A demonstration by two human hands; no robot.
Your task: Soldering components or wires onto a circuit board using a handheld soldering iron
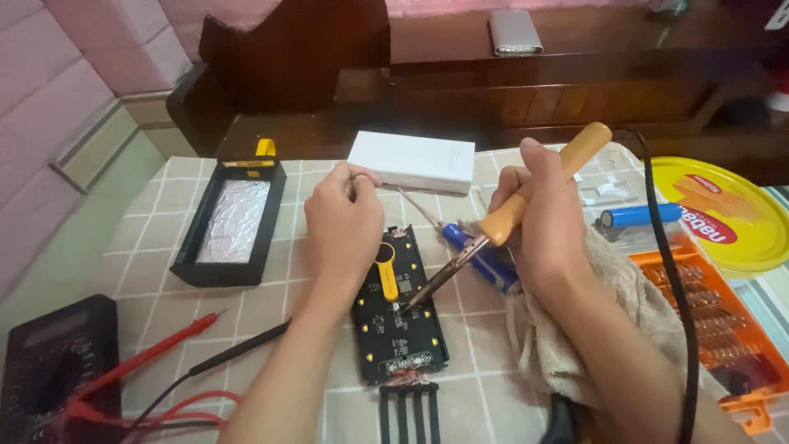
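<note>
Seen from above, our right hand (538, 218) grips a soldering iron (509, 215) by its wooden handle, the tip touching a black circuit board (400, 316) that lies on the checked tablecloth (148, 271). Our left hand (343, 226) pinches a thin solder wire (411, 204) just above the board's upper end (a yellow strip runs down the board's middle). A blue battery cell (486, 261) lies just beside the board, under the iron. A beige cloth (612, 316) drapes beneath our right wrist. To the left sit an open black case (232, 224), and a multimeter (53, 362) with red and black probes (173, 341).
</note>
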